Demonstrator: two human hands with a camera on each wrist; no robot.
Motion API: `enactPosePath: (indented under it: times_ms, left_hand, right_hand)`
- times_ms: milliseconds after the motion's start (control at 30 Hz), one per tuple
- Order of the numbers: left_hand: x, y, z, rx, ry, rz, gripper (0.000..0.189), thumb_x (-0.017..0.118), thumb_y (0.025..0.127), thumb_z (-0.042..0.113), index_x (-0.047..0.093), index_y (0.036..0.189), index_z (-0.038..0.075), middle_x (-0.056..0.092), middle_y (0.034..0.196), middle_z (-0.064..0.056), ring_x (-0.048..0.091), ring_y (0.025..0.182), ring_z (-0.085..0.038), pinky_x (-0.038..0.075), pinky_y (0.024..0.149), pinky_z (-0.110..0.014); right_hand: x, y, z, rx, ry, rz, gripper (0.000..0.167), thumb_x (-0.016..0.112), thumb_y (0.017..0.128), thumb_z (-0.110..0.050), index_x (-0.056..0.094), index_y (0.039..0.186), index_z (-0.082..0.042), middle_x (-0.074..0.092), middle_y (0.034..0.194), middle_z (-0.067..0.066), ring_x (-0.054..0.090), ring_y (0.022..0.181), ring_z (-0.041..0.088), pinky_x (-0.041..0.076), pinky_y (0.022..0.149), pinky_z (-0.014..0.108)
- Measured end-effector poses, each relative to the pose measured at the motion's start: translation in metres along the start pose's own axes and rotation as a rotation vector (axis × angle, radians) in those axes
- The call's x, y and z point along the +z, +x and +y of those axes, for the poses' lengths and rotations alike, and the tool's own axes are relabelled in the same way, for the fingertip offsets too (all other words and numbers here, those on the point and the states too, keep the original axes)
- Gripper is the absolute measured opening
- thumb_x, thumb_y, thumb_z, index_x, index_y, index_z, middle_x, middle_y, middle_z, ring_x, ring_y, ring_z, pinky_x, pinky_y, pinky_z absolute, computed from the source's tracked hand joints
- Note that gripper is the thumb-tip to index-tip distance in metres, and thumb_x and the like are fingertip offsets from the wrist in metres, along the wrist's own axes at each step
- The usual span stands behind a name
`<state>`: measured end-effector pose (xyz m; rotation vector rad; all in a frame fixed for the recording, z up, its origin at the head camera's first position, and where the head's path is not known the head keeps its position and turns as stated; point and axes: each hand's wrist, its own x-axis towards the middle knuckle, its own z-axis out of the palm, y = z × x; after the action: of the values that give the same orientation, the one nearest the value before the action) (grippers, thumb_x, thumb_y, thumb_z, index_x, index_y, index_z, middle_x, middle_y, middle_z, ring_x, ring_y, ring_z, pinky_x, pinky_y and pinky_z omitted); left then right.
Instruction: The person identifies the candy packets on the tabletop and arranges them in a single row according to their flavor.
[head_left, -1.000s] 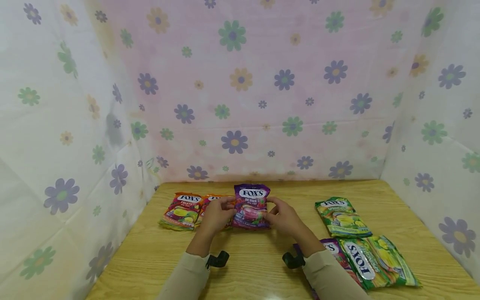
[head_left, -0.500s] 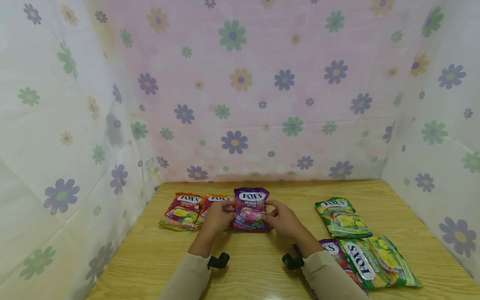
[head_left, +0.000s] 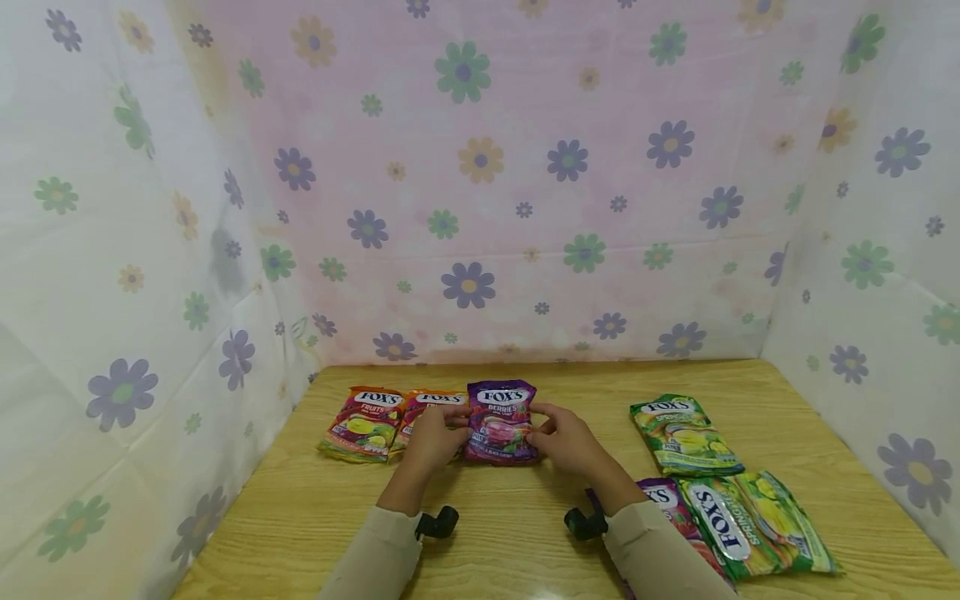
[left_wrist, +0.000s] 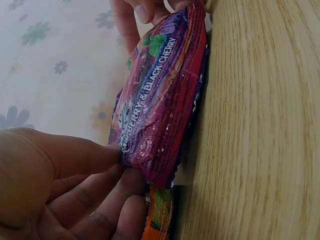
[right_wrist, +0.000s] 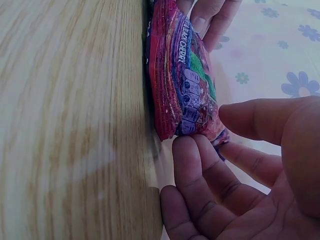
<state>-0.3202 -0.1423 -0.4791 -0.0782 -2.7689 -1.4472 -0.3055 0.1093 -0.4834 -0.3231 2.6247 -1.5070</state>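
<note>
A purple bag of Fox's Berries candy is at the middle of the table, its printed front facing me. My left hand pinches its left edge between thumb and fingers. At the opposite edge, my right hand holds it with the thumb at the front and fingers along the side. The left wrist view shows the candy bag leaning, its lower end close over the wood. Just left of it lies an orange-topped Fox's Fruits bag, partly hidden by my left hand.
Another Fruits bag lies farther left. On the right are a green Fox's bag, further green packaging nearer me, and a purple bag partly under my right sleeve. Flower-printed cloth walls the wooden table at back and sides.
The top of the purple candy bag has come down slightly, so it lies lower towards the table. Both hands have stayed on its edges. The other bags have not moved.
</note>
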Motion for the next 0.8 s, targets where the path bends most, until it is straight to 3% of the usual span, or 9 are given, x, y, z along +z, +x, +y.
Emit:
enactPosePath:
  times_ms: [533,667,800]
  left_hand:
    - [0.0008,-0.0006,-0.0018,0.014,0.083,0.028,0.017,0.075,0.095,0.014,0.077,0.112,0.012,0.075,0.105,-0.004,0.07,0.095,-0.02,0.061,0.086,-0.042]
    - [0.001,-0.0011,-0.0012,0.006,0.097,0.038,0.013,0.076,0.094,0.014,0.077,0.107,0.012,0.074,0.099,-0.003,0.067,0.089,-0.018,0.061,0.083,-0.04]
    - [0.0005,-0.0022,0.0,-0.006,0.101,0.039,0.012,0.077,0.093,0.014,0.077,0.105,0.012,0.073,0.097,-0.003,0.065,0.085,-0.018,0.061,0.08,-0.038]
  right_hand:
    - [-0.0017,-0.0033,-0.0011,0.005,-0.003,-0.033,0.041,0.065,0.101,-0.019,0.063,0.14,-0.007,0.071,0.105,0.009,0.069,0.081,0.021,0.051,0.062,0.031]
    - [-0.0007,-0.0032,-0.0028,0.034,0.025,-0.019,0.038,0.065,0.101,-0.019,0.066,0.136,-0.005,0.07,0.119,0.013,0.071,0.086,0.02,0.052,0.064,0.031]
    - [0.0018,-0.0019,-0.0047,0.042,0.027,-0.005,0.037,0.067,0.101,-0.021,0.068,0.133,-0.004,0.066,0.136,0.015,0.071,0.105,0.024,0.059,0.076,0.035]
